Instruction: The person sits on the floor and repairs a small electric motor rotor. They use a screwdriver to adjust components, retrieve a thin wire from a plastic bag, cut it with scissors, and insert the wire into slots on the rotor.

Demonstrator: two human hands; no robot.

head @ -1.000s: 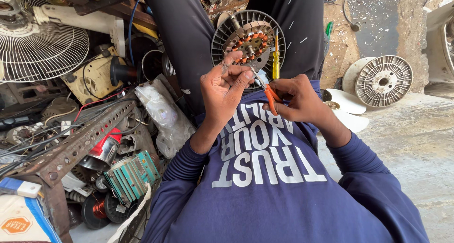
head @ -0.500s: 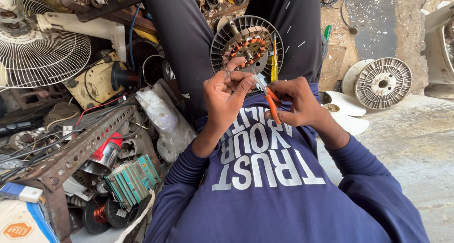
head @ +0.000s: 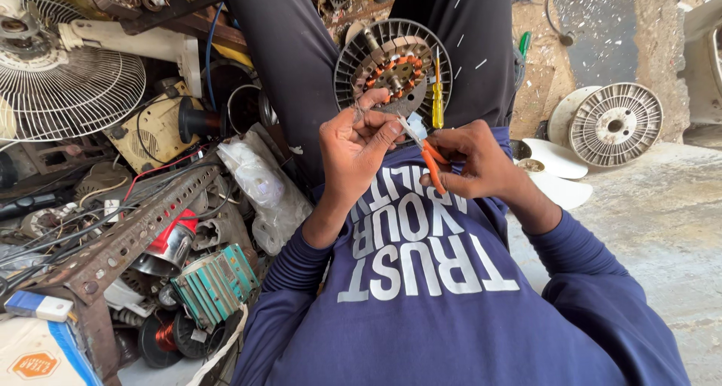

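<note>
A rough concrete floor [head: 677, 228] spreads to one side, pale and dusty in daylight. A ribbed round wheel [head: 615, 124] leans against a stained wall [head: 602, 33] there. The other side is heaped with scrap: a white wire fan guard [head: 68, 93], a rusty perforated angle bar [head: 124, 239], tangled cables [head: 45, 228], and what may be a green transformer [head: 214, 284].

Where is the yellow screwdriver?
In the head view, the yellow-handled screwdriver stands against the round finned motor disc in the person's lap, just above the right hand.
</note>
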